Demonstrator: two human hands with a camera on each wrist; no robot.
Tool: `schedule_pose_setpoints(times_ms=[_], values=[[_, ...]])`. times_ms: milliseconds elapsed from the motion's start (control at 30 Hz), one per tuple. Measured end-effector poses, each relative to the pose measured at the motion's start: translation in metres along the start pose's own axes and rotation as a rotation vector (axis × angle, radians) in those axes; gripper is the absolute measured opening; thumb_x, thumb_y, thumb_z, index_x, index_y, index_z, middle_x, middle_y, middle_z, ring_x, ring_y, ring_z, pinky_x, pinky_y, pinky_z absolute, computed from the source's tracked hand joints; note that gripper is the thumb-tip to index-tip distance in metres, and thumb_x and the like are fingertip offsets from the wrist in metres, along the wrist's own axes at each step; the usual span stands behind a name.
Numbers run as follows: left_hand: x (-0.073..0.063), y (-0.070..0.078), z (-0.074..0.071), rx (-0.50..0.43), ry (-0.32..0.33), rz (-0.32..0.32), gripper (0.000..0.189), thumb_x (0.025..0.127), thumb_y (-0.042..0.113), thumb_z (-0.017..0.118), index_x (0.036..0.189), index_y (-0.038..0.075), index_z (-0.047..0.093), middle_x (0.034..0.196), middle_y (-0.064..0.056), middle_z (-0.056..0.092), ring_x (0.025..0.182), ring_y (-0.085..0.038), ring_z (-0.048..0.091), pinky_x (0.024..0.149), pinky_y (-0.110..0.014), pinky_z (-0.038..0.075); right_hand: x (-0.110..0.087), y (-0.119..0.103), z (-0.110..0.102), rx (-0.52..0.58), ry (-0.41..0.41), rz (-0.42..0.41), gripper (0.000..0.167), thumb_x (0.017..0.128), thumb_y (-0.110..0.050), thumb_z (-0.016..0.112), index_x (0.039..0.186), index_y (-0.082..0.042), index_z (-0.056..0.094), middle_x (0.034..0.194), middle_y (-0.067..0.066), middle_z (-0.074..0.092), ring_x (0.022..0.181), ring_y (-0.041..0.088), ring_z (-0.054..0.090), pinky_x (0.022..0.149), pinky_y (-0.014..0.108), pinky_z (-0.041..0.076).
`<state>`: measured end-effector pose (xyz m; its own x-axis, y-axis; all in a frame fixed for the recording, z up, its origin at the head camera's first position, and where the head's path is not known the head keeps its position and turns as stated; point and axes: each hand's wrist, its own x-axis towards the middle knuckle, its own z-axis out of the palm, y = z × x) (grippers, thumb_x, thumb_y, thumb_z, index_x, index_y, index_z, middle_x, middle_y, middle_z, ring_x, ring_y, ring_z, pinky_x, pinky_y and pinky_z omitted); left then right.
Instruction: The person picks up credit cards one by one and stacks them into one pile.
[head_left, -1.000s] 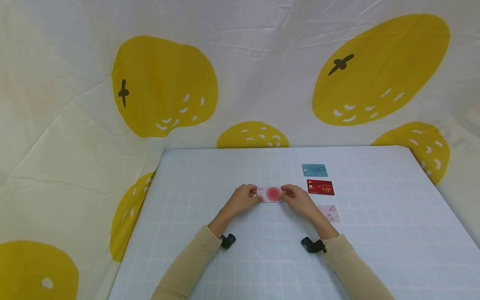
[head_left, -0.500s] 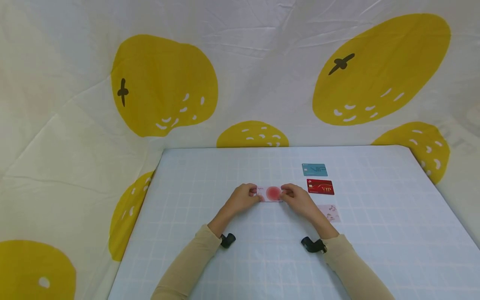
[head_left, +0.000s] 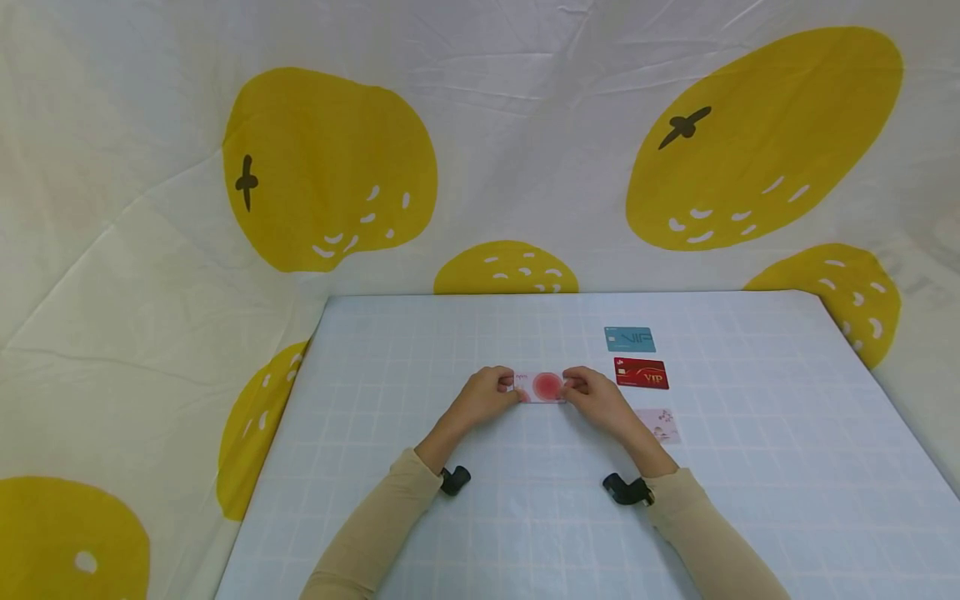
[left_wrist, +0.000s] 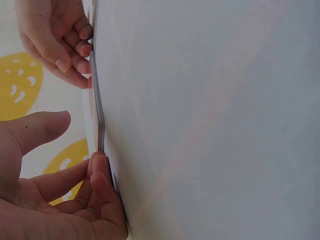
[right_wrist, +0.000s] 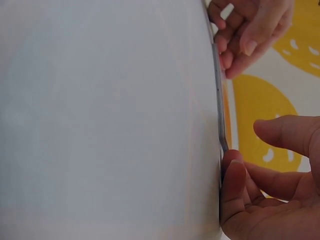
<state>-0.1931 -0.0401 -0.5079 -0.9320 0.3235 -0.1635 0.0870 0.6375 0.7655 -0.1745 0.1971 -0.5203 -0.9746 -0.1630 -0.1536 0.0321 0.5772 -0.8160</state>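
A thin stack of cards (head_left: 547, 387), topped by a pale pink card with a red circle, lies flat near the middle of the table. My left hand (head_left: 485, 397) grips its left end with curled fingers. At the opposite end, my right hand (head_left: 600, 403) holds it the same way. Layered edges of the stack (left_wrist: 101, 127) show between the hands in the left wrist view. In the right wrist view its near edge (right_wrist: 219, 95) runs low along the tabletop. The fingers cover both short ends.
Right of the hands, a teal VIP card (head_left: 630, 340), a red VIP card (head_left: 641, 373) and a pale pink floral card (head_left: 663, 426) form a column. My right forearm partly covers the floral one. A white cloth (head_left: 525, 167) with yellow fruit prints hangs behind the table (head_left: 397, 342).
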Motion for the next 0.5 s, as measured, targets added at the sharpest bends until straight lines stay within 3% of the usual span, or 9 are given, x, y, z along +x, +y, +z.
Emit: schedule_pose_setpoints(times_ms=[500], values=[[0.0014,0.0011,-0.0039,-0.013,-0.009,-0.029,0.048,0.092,0.028,0.072,0.129,0.0,0.062,0.114,-0.007,0.065,0.103,-0.021,0.06,0.091,-0.038,0.051,-0.0008,0.0,-0.0022,-0.004,0.007,0.012,0.041,0.098,-0.021,0.065,0.134,-0.002,0.057,0.117,0.014,0.063,0.103,0.03,0.061,0.087,0.041,0.055]])
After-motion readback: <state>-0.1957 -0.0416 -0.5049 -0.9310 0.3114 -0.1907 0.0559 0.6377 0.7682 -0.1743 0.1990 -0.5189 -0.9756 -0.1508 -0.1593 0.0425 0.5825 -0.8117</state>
